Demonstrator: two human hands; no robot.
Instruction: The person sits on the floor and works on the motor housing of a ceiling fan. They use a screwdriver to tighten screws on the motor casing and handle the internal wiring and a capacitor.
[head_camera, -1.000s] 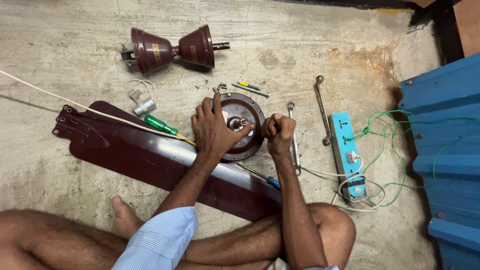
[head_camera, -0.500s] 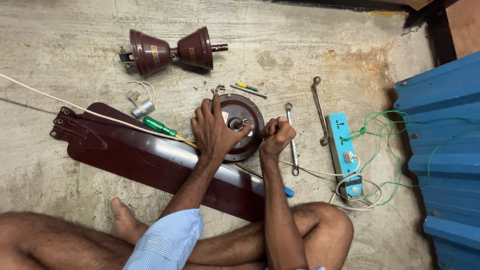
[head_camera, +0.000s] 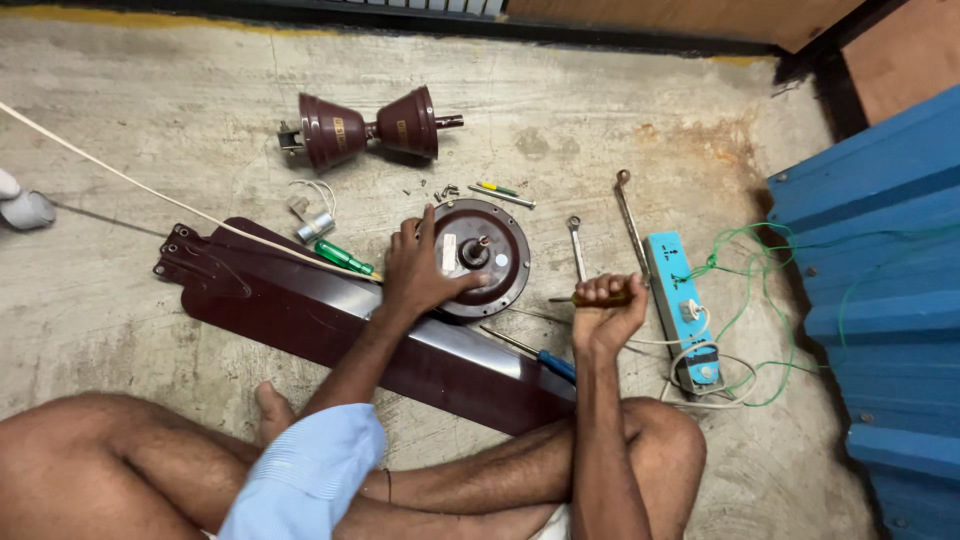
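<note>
A round dark maroon fan motor (head_camera: 490, 250) lies flat on the concrete floor, its short shaft pointing up. My left hand (head_camera: 418, 272) rests spread on its left rim, pressing it down. To the right of the motor, my right hand (head_camera: 603, 308) is closed around a brown-handled tool (head_camera: 625, 297) held level, its thin metal tip pointing left toward the motor. Long maroon fan blades (head_camera: 330, 310) lie stacked under my left forearm.
Maroon canopy cups on a rod (head_camera: 365, 128) lie farther back. Two spanners (head_camera: 577, 246) (head_camera: 630, 212), a green screwdriver (head_camera: 343, 257), a blue-handled screwdriver (head_camera: 545, 358), a capacitor (head_camera: 314, 228), small screws, a blue extension board (head_camera: 680, 305) with green wire (head_camera: 745, 300) surround me. Blue corrugated sheets (head_camera: 880, 280) stand at right.
My right hand has pulled away from the motor to the right and down, now gripping the brown-handled tool. My left hand has stayed on the motor.
</note>
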